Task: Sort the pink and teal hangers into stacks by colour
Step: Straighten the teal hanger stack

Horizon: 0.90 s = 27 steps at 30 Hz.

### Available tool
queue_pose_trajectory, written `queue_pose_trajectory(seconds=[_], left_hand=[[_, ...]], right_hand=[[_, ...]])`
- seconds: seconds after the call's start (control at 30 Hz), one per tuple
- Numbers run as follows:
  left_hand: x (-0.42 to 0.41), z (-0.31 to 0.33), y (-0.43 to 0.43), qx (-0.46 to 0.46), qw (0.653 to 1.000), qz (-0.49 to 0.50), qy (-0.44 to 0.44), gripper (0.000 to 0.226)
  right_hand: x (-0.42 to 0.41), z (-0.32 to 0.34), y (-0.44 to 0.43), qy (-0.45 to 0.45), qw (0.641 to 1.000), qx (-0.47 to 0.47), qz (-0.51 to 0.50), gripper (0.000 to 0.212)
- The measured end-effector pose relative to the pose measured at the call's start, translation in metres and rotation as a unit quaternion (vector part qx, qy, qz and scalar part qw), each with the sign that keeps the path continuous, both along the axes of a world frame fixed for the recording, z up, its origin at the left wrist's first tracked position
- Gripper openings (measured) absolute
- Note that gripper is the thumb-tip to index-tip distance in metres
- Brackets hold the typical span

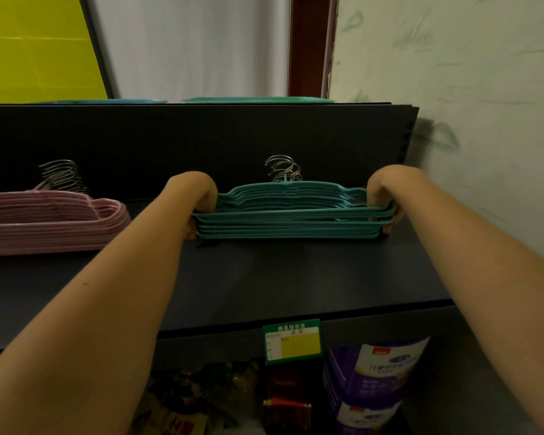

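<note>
Two bare forearms reach forward from the bottom corners over a dark shelf [296, 277]. On the front edge of this shelf hangs a green and yellow price label [292, 340], and under it stand purple and white tins [374, 375].

At the back of the shelf, right of the middle, is the stack of teal hangers [289, 222], lying flat with its metal hooks [283, 171] pointing to the dark back panel [170, 136]. The left hand [198, 208] grips the left end of this stack and the right hand [385, 199] grips the right end. The fingers [390, 229] of both hands are curled around the ends and clamped on the hangers, thumbs hidden. I cannot tell if the stack touches the shelf or is just above it.

The stack of pink hangers [51, 227] lies flat on the same shelf at the far left, well apart from the teal one, and no hand touches it.
</note>
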State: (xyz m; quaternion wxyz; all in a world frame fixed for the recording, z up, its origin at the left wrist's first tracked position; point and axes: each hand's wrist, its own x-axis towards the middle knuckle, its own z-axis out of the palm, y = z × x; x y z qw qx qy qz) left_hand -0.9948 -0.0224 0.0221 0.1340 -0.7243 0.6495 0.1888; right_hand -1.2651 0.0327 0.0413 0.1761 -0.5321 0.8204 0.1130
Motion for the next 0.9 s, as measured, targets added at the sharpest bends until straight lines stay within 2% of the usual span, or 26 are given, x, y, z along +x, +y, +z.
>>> queue_pose_trajectory(seconds=[0.13,0.2,0.33,0.53,0.73,0.9], left_hand=[[0.007,0.007,0.003,0.021,0.999,0.007,0.049,0.025],[0.010,0.010,0.003,0.028,0.998,0.012,0.058,0.025],[0.008,0.008,0.002,-0.005,0.998,0.019,0.054,0.022],[0.004,0.005,-0.002,-0.010,0.999,-0.019,0.027,0.025],[0.012,0.010,-0.005,0.005,0.998,-0.054,0.016,0.026],[0.014,0.003,-0.011,-0.043,0.992,-0.112,0.043,0.009]], right_hand=[[-0.016,0.005,0.000,-0.095,0.993,0.038,-0.066,0.039],[-0.018,0.007,0.001,-0.107,0.990,0.056,-0.080,0.036],[-0.013,0.005,0.001,-0.094,0.993,0.034,-0.070,0.016],[-0.007,0.003,-0.004,-0.056,0.994,0.058,-0.072,0.024],[-0.016,0.004,-0.005,-0.083,0.991,0.046,-0.091,0.039],[-0.014,0.001,-0.006,-0.068,0.994,0.069,-0.052,0.032]])
